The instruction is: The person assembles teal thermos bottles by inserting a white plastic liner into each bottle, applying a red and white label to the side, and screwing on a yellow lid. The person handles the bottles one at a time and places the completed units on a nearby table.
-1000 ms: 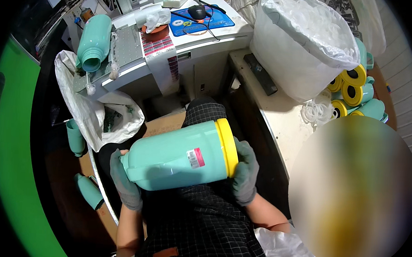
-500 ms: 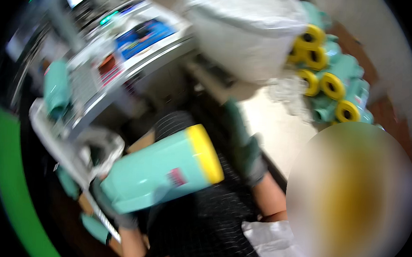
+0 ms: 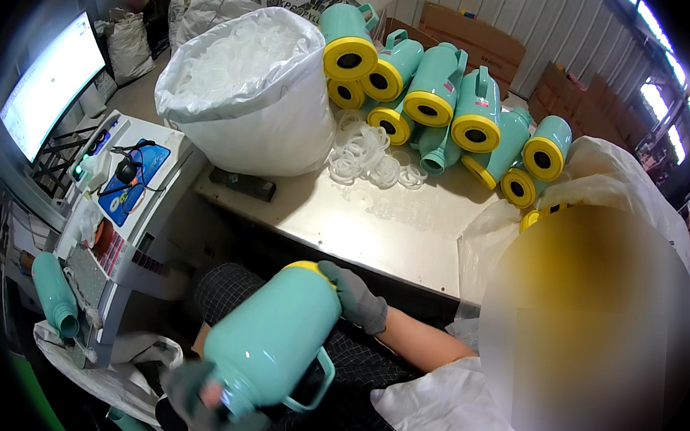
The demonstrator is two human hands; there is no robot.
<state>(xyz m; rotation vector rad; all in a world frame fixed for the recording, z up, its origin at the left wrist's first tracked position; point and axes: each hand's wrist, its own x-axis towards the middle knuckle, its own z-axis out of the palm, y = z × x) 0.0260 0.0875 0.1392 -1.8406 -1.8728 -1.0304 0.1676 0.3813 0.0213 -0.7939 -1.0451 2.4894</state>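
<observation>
A teal thermos jug (image 3: 276, 329) with a side handle lies slanted over my lap, its neck toward the lower left and its yellow base toward the upper right. My right hand (image 3: 358, 298), in a grey glove, is closed round the edge of that base. Down at the neck, my left hand (image 3: 214, 408), also gloved, is wrapped about the jug; motion smears it, and a bare fingertip shows. The jug's mouth is mostly hidden by this hand.
Several teal jugs with yellow bases (image 3: 474, 133) are stacked on the light worktable (image 3: 345, 219). Beside them lie loose translucent rings (image 3: 367, 158) and a white sack (image 3: 264, 129) full of rings. At left stands a machine (image 3: 169, 155) with another teal jug (image 3: 54, 294) and a screen (image 3: 55, 83).
My right hand was apart from the jug and is now on its base. The jug has been turned, so its handle shows. The view has swung toward the worktable.
</observation>
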